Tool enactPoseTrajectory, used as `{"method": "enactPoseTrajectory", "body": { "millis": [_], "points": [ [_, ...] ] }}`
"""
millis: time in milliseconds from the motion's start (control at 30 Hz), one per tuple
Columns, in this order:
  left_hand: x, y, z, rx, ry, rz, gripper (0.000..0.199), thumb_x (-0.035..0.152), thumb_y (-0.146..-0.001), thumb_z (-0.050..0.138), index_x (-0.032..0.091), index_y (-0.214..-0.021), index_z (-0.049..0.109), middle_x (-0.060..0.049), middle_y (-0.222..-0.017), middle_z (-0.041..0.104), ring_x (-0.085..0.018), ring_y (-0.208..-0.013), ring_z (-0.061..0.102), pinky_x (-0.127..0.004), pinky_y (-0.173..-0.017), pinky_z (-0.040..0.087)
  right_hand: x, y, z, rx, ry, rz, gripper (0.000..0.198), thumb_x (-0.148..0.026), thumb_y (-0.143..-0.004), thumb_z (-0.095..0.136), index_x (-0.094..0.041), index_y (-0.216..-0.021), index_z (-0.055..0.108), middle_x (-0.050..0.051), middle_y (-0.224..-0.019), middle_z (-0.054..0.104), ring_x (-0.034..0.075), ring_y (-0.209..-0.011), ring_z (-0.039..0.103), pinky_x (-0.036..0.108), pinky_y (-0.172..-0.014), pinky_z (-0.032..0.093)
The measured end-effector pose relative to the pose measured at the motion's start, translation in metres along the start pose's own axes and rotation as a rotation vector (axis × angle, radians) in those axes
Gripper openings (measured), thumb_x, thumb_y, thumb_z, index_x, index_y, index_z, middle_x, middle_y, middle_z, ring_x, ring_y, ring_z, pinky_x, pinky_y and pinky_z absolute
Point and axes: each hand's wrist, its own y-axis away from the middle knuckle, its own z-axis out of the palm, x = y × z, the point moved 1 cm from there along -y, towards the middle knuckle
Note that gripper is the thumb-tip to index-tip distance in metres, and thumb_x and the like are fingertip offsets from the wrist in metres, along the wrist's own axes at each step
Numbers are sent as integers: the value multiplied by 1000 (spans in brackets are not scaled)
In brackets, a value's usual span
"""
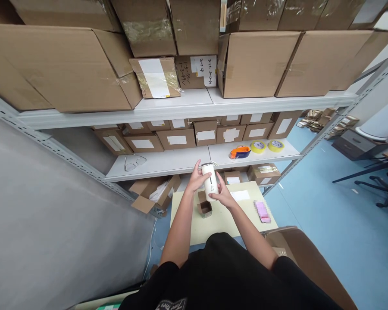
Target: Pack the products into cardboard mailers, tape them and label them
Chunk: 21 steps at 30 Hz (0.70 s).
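Left hand (196, 177) has its fingers round the white bottle (210, 183), held right next to the small open box (205, 209) on the desk (221, 224); right hand's (224, 196) fingers grip it too, blurry pink thing (262, 212) sits right of that box.

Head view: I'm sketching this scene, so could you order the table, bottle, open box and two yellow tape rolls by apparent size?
1. Table
2. Bottle and open box: unsure; the bottle is nearer the camera and partly hides the box
3. Tape rolls: both look alike
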Motion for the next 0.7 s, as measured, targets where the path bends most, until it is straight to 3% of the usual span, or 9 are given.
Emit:
{"method": "enactPoseTrajectory", "body": {
  "millis": [100, 233, 467, 600, 700],
  "points": [
    [-1, -1, -2, 14, -29, 20, 121, 29, -70, 92, 25, -166, 19, -10, -119, 69, -22, -105, 70, -37, -95, 56, 0, 2, 0, 44, 18, -6, 134, -34, -65, 93, -37, -167, 4, 7, -121, 68, 26, -103, 70, 48, -94, 58],
    [-4, -3, -1, 15, 8, 28, 118, 27, -71, 91, 26, -166, 20, -9, -115, 70, -22, -105, 70, -37, -95, 55, -2, 6, 0, 1, 3, 24, 132, -33, -67, 92, -37, -167, 6, 8, -127, 68, 26, -110, 69, 49, -100, 55],
    [-10, -1, 5, 76, -9, 33, 118, 31, -67, 94, 23, -164, 27, -11, -115, 71, -25, -107, 70, -39, -93, 56, -5, 9, -1, 9, -18, 34, 132, -36, -66, 93, -35, -167, 7, 8, -123, 71, 26, -104, 70, 44, -94, 57],
    [-14, 1, 6, 6, 56, 26, 115, 34, -71, 91, 25, -164, 25, -11, -119, 71, -24, -110, 69, -39, -97, 55, -4, 9, -4, 43, -32, 44, 122, -39, -70, 89, -33, -166, 14, 8, -122, 72, 26, -103, 71, 44, -93, 57],
    [-16, 3, 3, -40, 24, 25, 119, 31, -68, 93, 26, -164, 24, -11, -122, 69, -23, -110, 68, -39, -100, 53, -3, 9, -7, 90, -6, 35, 128, -35, -65, 92, -35, -166, 13, 7, -121, 72, 26, -103, 71, 46, -95, 57]
  ]
}}
